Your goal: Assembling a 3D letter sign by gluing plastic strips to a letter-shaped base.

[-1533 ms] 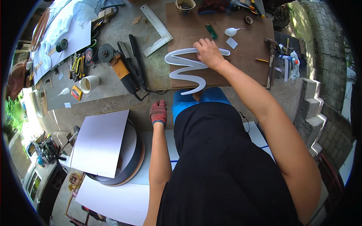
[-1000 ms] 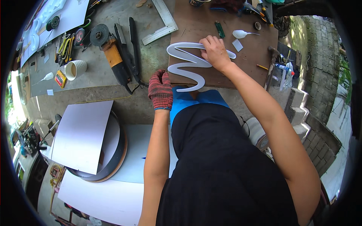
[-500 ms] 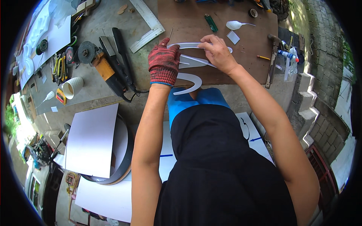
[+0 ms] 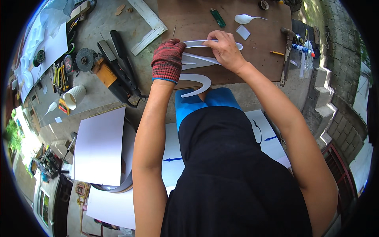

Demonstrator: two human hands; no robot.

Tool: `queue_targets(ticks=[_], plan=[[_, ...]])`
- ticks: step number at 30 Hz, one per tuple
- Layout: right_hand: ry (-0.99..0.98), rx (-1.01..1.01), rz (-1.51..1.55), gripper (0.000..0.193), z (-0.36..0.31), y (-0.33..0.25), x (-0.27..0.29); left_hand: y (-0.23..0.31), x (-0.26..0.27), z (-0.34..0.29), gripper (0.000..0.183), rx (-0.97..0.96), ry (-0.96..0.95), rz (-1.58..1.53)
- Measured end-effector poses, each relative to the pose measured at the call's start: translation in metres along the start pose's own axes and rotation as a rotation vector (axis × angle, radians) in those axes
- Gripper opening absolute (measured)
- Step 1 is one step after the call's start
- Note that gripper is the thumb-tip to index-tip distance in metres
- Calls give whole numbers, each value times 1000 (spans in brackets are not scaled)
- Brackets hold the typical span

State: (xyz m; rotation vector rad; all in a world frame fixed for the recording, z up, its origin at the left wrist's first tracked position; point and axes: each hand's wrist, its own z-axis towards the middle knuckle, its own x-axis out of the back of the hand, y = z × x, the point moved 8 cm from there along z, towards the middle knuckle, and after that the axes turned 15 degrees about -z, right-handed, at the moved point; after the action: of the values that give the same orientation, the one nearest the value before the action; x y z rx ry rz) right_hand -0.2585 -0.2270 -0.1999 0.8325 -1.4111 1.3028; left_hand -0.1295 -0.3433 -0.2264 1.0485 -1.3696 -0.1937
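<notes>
A white S-shaped cut-out (image 4: 196,81) lies on a brown board (image 4: 260,47) in front of me. My left hand (image 4: 167,59), in a red knitted glove, grips the left side of the cut-out. My bare right hand (image 4: 225,49) holds its upper curve, fingers curled over the top strip. The lower curve of the cut-out hangs past the board's near edge, above my blue trousers.
An orange angle grinder (image 4: 106,73), grinding discs, a metal square (image 4: 148,23) and a white cup (image 4: 74,96) lie to the left. A green lighter (image 4: 218,17), a white plastic spoon (image 4: 244,18) and a hammer (image 4: 286,55) sit on the board's far and right side. White sheets (image 4: 98,152) lie lower left.
My left hand rose from beside my body to the board and took hold of the cut-out's left side. My right hand stayed on the top curve, and the view shifted slightly.
</notes>
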Motion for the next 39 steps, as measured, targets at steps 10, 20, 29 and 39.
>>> queue_targets(ticks=[10, 20, 29, 39], plan=[[10, -1, -27, 27, 0, 0, 2, 3, 1, -1, 27, -21, 14, -7], [43, -14, 2, 25, -1, 1, 2, 2, 2, -3, 25, -57, 23, -83], [57, -20, -6, 24, -1, 1, 3, 6, 4, 1, 22, -78, -13, -66], [74, -24, -23, 22, -2, 0, 1, 7, -10, 17, 14, -58, -212, 89]])
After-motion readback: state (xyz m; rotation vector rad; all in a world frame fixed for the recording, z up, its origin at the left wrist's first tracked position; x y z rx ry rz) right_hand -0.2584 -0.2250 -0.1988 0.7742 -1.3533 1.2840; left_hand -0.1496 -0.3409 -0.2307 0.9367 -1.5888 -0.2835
